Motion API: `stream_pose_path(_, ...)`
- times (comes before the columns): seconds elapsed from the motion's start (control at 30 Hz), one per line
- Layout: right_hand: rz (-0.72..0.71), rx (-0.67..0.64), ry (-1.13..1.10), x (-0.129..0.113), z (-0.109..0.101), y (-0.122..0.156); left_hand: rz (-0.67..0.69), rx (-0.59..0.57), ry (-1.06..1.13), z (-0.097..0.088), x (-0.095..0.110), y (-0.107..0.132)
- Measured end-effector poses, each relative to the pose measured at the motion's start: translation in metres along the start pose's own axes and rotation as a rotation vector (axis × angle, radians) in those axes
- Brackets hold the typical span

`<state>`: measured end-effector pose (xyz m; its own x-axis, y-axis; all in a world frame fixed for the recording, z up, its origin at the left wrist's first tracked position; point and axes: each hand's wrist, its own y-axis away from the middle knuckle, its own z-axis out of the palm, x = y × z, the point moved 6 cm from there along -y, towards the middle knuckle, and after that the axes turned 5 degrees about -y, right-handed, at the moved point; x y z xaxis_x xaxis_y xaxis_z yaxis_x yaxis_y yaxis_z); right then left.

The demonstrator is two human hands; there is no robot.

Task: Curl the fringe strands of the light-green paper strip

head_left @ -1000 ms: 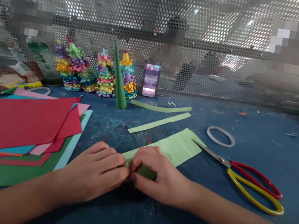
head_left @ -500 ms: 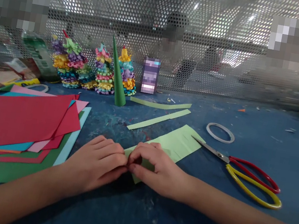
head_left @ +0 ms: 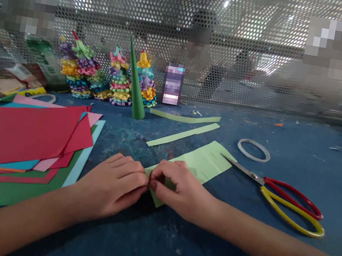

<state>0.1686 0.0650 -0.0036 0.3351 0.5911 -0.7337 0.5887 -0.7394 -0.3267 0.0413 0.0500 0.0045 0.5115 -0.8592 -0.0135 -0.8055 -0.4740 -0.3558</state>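
Observation:
A light green paper sheet (head_left: 204, 162) with fringe cuts along its far edge lies on the blue worktop, its near end curled up between my hands. My left hand (head_left: 111, 186) and my right hand (head_left: 180, 189) meet at that end, with the fingers of both pressed around the paper. The curled part is mostly hidden by my fingers. A pair of scissors (head_left: 278, 195) with red and yellow loop handles lies shut to the right of my right hand, its blades pointing at the sheet.
A stack of red, green, pink and blue paper sheets (head_left: 18, 132) lies left of my left hand. Farther off stand a green paper cone (head_left: 136, 84), layered paper trees (head_left: 82, 70), two light green strips (head_left: 183, 134) and a tape ring (head_left: 253, 150), with perforated metal mesh (head_left: 243, 17) behind.
My hands still grip the paper's curled end, which now shows a little more below my right hand. The whole view has shifted slightly as my head moved.

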Motion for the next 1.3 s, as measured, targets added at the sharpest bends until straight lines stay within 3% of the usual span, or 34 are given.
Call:
stream_pose_path(0.33, -0.029, -0.081, 0.009, -0.002, 0.003, 0.001, 0.154, 0.057, -0.258, -0.005, 0.015, 0.002)
stream_pose_path(0.7, -0.040, -0.001, 0.164, -0.009, -0.001, 0.005, 0.073, 0.081, -0.204, -0.007, 0.010, -0.002)
stream_pose_path(1.07, -0.016, 0.043, 0.142, -0.004, 0.000, 0.004, 0.102, 0.135, -0.378, -0.011, 0.015, 0.002)
stream_pose_path(1.3, -0.031, 0.000, 0.142, -0.007, 0.001, 0.005, 0.143, 0.151, -0.400, -0.010, 0.020, 0.003)
